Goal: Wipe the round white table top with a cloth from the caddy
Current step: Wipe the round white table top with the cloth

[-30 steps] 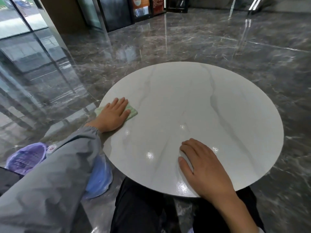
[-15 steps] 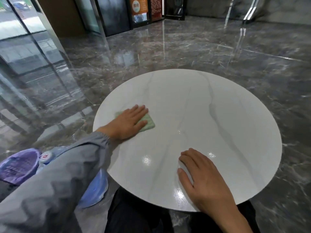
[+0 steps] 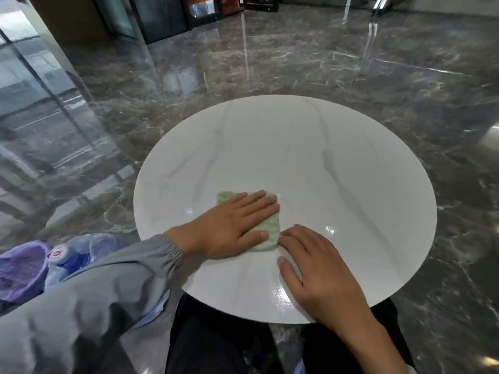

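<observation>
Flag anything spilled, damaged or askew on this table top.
Nothing stands out. The round white table top shows only grey veining and glints; the left hand presses the green cloth flat, the right hand rests beside it.

The left hand (image 3: 232,228) lies palm down, fingers straight and close together, thumb stretched sideways. The fingertips of the right hand (image 3: 318,271) sit just beside that thumb. The right hand also rests flat, its fingers relaxed and slightly spread. A grey sleeve (image 3: 108,292) covers the left arm to the wrist — the right forearm (image 3: 378,344) is bare.
</observation>
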{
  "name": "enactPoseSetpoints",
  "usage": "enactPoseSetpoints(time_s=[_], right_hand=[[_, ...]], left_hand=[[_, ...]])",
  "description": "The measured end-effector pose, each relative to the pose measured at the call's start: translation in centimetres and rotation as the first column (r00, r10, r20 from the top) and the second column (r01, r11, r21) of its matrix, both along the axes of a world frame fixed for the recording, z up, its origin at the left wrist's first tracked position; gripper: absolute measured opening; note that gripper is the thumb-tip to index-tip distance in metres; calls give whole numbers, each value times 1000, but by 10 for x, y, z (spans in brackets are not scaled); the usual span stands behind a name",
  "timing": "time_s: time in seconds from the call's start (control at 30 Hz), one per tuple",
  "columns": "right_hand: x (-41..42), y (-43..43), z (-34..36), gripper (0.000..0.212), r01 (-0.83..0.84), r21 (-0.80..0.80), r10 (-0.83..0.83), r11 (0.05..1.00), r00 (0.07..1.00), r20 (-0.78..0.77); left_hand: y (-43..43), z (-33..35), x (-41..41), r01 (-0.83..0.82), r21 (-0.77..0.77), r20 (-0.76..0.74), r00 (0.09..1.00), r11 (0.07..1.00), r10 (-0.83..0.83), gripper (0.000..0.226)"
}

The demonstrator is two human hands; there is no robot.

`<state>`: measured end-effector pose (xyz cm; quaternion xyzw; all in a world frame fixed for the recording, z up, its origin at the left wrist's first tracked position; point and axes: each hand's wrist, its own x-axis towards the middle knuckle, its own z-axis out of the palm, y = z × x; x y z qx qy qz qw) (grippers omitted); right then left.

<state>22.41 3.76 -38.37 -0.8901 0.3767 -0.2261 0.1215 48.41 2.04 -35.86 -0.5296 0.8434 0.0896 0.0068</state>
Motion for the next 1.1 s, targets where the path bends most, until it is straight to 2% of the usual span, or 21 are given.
enactPoseSetpoints(time_s=[0.07, 0.13, 0.23, 0.3, 0.4, 0.53, 0.63, 0.77, 0.93, 1.1], right_hand=[[-1, 0, -3, 31, 2, -16, -2, 1000, 1000, 6], [-1, 0, -4, 33, 7, -11, -7, 1000, 1000, 6], [2, 0, -1, 32, 11, 17, -11, 1000, 1000, -2], [2, 1, 0, 31, 9, 28, -8, 1000, 1000, -16], [1, -1, -1, 31, 13, 20, -13, 1000, 1000, -9], [1, 1, -5, 35, 36, -14, -35, 999, 999, 32], [-1, 3, -6, 36, 19, -30, -18, 999, 999, 43], [0, 2, 0, 41, 10, 31, -11, 999, 999, 46], [0, 2, 3, 34, 13, 59, -15, 998, 1000, 26], [-1, 1, 6, 28, 23, 99, -24, 995, 1000, 5]], left_hand=[[-18, 5, 16, -67, 61, -20, 997, 996, 69, 65], [-49, 4, 46, -226, 58, 1, 974, 972, 226, 65], [-99, 3, 99, -531, 36, 39, 847, 846, 530, 65], [-116, 1, 113, -618, 27, 85, 784, 786, 614, 65], [-110, 0, 84, -521, 20, 79, 852, 853, 518, 66], [-45, -2, 18, -189, 4, 46, 981, 982, 188, 71], [15, -7, -14, -26, -44, 52, 998, 999, 28, 67], [56, -8, -28, -34, -44, 55, 998, 998, 36, 68], [43, -2, -21, -60, 31, 18, 998, 998, 60, 67], [-9, 4, 42, -361, 90, 2, 932, 928, 362, 71]])
